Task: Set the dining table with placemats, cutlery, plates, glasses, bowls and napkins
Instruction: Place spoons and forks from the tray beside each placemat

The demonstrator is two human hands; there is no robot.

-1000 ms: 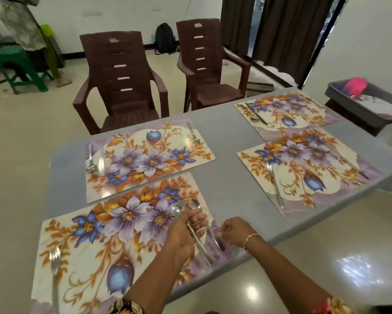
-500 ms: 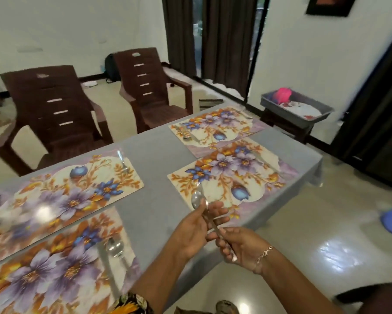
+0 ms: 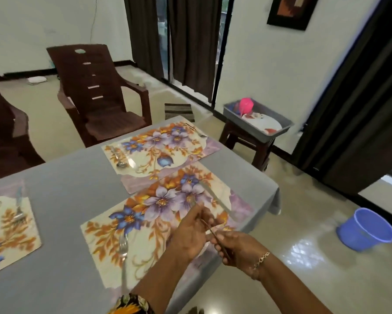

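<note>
My left hand point(image 3: 189, 232) and my right hand point(image 3: 239, 251) both grip one spoon point(image 3: 210, 231). Only its thin handle shows between them; the bowl is hidden by my left fingers. The hands hover over the right part of the near floral placemat point(image 3: 143, 214) on the grey table point(image 3: 72, 177). On this mat a fork point(image 3: 122, 250) lies at the left and a knife point(image 3: 215, 199) at the right. The far placemat point(image 3: 165, 143) carries a spoon and knife point(image 3: 122, 159) and a fork point(image 3: 196, 130). A third placemat point(image 3: 7, 232) at the left edge holds a fork point(image 3: 18, 209).
A grey tray point(image 3: 283, 126) with white plates point(image 3: 263, 124) and a pink cup point(image 3: 246, 105) sits on a dark stool beyond the table's right corner. A blue bucket point(image 3: 367, 230) stands on the floor at the right. Two brown plastic chairs point(image 3: 100, 96) stand behind the table.
The view has swung right. Both hands lifted one spoon off the left near placemat and carried it over to the right near placemat.
</note>
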